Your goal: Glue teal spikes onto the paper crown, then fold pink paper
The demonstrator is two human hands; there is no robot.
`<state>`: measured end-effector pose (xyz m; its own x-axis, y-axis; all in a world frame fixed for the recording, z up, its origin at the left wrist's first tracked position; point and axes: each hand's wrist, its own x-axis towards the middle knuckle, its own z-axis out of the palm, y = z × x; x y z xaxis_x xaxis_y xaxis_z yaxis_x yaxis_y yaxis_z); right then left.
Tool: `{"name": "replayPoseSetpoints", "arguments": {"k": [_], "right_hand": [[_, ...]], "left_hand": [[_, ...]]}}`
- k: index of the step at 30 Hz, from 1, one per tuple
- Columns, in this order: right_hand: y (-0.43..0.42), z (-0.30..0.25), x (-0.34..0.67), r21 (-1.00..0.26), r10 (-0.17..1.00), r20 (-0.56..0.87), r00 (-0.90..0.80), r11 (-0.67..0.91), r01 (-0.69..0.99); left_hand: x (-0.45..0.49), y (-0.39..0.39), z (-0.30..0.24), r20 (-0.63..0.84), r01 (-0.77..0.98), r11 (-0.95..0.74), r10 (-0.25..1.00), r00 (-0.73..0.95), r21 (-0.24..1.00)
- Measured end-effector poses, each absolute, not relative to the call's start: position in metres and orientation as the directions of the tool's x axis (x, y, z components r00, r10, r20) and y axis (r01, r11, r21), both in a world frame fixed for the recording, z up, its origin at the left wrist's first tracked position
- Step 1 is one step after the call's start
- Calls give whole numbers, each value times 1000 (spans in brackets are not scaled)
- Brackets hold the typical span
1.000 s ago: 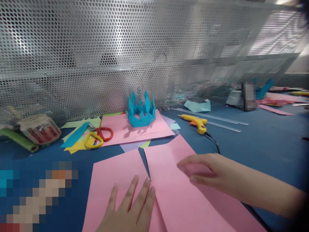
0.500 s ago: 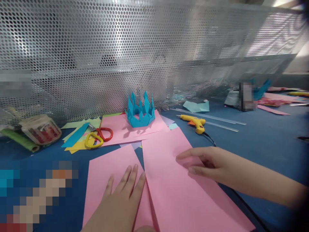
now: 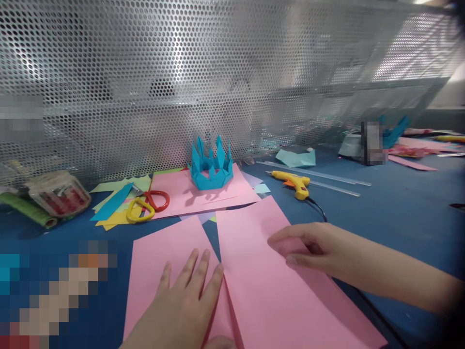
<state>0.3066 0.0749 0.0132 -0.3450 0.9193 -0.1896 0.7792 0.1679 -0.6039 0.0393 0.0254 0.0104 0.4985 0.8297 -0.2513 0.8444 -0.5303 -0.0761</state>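
My left hand [image 3: 181,303] lies flat with spread fingers on the left pink sheet [image 3: 167,245]. Its index fingertip reaches the edge beside the right pink sheet [image 3: 250,281], which slants away to the right and is slightly lifted along its near left edge. My right hand [image 3: 314,245] rests over that sheet's right edge, index finger and thumb apart on the paper, other fingers curled beneath. A narrow wedge of blue table shows between the sheets at their far ends.
Behind stands a blue folded-paper crown [image 3: 212,167] on pink paper [image 3: 174,203]. Scissors [image 3: 141,208] and paper scraps [image 3: 112,206] lie left, near a clear jar [image 3: 60,194] and green roll [image 3: 29,211]. A yellow glue gun [image 3: 292,182] and clear glue sticks [image 3: 334,188] lie right, before a perforated metal screen [image 3: 145,97].
The right pink sheet has shifted slightly right with my right hand, and the wedge between the sheets is a little wider. My left index finger has moved slightly right.
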Motion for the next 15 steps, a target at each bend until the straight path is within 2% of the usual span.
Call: {"name": "replayPoseSetpoints", "arguments": {"k": [7, 13, 15], "right_hand": [[73, 10, 310, -608, 939, -145, -313, 165, 776], [68, 13, 307, -542, 957, -197, -212, 74, 837], [67, 13, 307, -520, 966, -163, -198, 86, 850]], "left_hand": [[27, 32, -9, -275, 788, -616, 757, 593, 6], [32, 26, -10, -197, 790, -611, 781, 593, -46], [35, 24, -6, -193, 792, -607, 785, 588, -57]]}}
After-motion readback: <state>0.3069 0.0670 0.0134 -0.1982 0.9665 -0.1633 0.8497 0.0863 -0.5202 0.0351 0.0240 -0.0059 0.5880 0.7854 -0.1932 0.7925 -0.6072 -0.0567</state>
